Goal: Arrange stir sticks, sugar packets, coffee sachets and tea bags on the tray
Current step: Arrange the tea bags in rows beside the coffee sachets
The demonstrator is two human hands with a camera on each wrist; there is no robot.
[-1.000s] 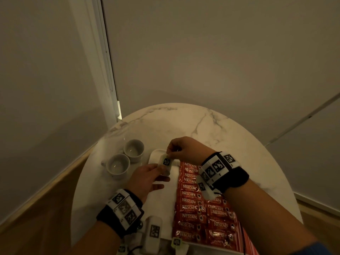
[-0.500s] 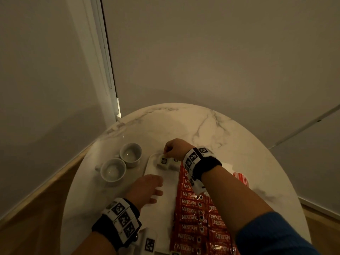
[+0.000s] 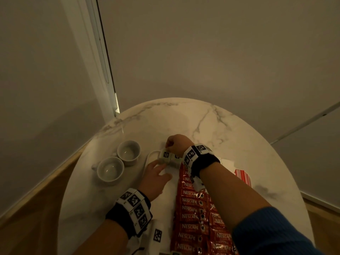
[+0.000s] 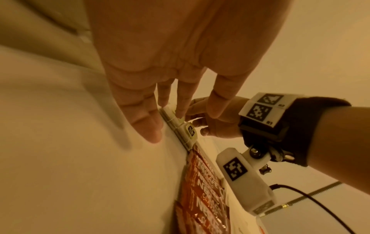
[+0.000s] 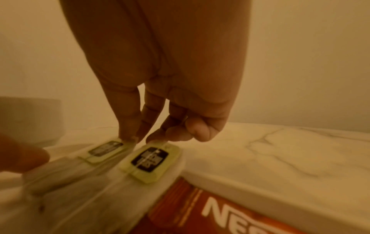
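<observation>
Two tea bags (image 3: 166,155) with green tags lie side by side at the far end of the white tray (image 3: 149,157). My right hand (image 3: 170,147) reaches over them, and its fingertips (image 5: 128,134) touch the far edges of both tags (image 5: 152,159). My left hand (image 3: 160,165) lies flat on the tray with straight fingers (image 4: 152,126), whose tips touch the near side of the tea bags (image 4: 188,131). Red Nescafe coffee sachets (image 3: 191,208) fill the tray's right side in rows, partly under my right forearm.
Two white cups (image 3: 128,151) (image 3: 110,170) stand left of the tray on the round marble table (image 3: 202,122). A red-striped packet (image 3: 242,176) lies right of my right arm. Walls close in behind the table.
The tea bag that both hands held is now down on the tray beside the other. My left hand let go, drew back, then slid forward to touch the bags.
</observation>
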